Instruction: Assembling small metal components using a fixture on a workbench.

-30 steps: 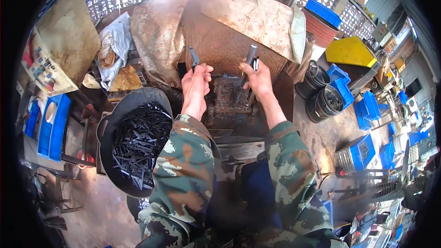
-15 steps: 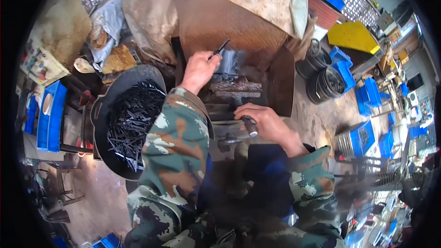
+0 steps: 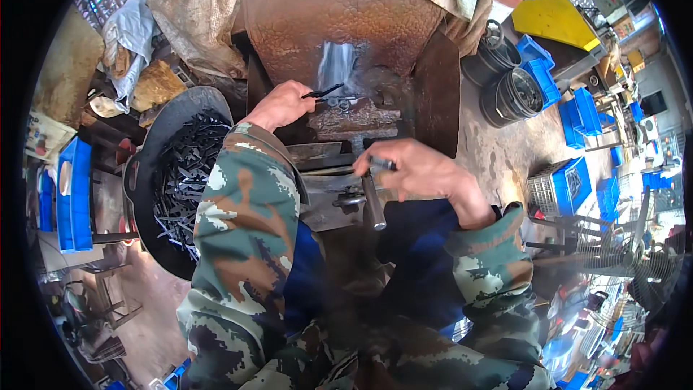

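My left hand (image 3: 281,106) is closed on a thin black blade-like metal piece (image 3: 325,91), which points right over the machine's rusty bed (image 3: 357,120). Behind the piece, a whitish stream, like water or spray, comes down in front of a brown, crusted metal back plate (image 3: 289,25). My right hand (image 3: 422,173) is at a metal handle (image 3: 372,204) at the front of the bed. A short dark part shows among its fingers. Motion smears those fingers, so their grip is unclear. At my left, a black tub (image 3: 144,202) holds many dark, flat metal pieces (image 3: 189,173).
A rusty side plate (image 3: 437,90) stands right of the bed. Beyond it are black buckets (image 3: 511,97) and several blue crates (image 3: 570,188). A fan (image 3: 635,260) stands at the right. A blue bin (image 3: 75,195) is at the far left, and sacking (image 3: 191,14) hangs behind the tub.
The view has shifted, with the scene sliding left and up. My left hand's piece now lies nearly level instead of pointing up. My right hand's fingers have loosened around the handle, exposing more of it.
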